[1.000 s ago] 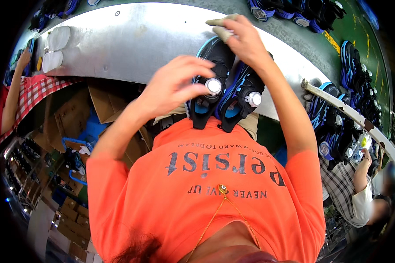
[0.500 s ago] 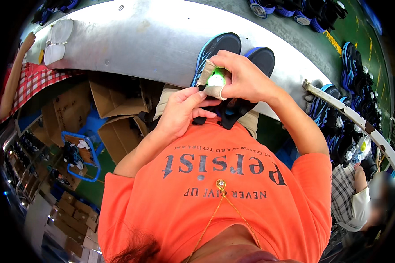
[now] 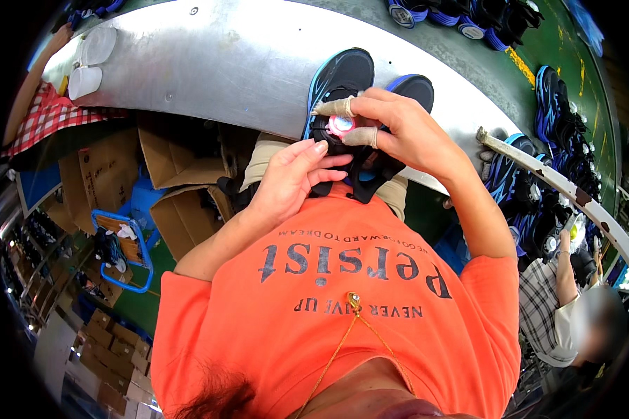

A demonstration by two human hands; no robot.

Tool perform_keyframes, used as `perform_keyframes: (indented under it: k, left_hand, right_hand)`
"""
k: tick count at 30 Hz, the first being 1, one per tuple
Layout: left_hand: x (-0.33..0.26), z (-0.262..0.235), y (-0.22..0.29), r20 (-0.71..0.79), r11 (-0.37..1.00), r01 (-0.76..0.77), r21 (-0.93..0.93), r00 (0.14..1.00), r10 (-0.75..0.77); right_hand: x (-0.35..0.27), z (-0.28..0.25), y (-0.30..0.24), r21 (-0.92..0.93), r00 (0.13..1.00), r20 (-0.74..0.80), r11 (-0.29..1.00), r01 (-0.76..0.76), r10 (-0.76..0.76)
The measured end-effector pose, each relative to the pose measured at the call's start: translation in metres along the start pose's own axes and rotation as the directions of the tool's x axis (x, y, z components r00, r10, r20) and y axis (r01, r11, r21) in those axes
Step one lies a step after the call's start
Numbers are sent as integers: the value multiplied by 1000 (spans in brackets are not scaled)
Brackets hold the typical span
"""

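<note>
Right hand (image 3: 416,136): I'm arching it half-open, cloth finger covers (image 3: 361,137) bracketing the round, pink-rimmed knob (image 3: 341,125); gripping, can't tell.
Left hand (image 3: 290,176): curling loosely by the black shoe (image 3: 351,70); hold unclear.

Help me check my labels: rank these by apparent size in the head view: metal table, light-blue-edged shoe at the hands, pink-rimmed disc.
1. Metal table, clearly largest
2. Light-blue-edged shoe, partly hidden but plainly bigger than the disc
3. Pink-rimmed disc
</note>
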State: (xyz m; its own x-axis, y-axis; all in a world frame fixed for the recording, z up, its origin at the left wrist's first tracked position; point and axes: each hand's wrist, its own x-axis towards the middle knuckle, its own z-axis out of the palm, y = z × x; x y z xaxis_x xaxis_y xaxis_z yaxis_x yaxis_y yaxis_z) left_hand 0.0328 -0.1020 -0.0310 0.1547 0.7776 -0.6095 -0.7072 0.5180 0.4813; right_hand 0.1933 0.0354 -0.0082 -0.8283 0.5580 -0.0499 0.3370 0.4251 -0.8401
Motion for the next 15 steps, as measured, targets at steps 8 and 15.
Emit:
perform_keyframes:
  k: [8,15]
  left_hand:
    - [-12,0,5,96,788,-119,603,992,77]
    - [27,30,10,437,-375,-414,830,899,-25]
  right_hand:
    - [-12,9,-4,7,980,-36,980,-197,197]
    - [12,-50,34,-58,932,-342,987,-151,122]
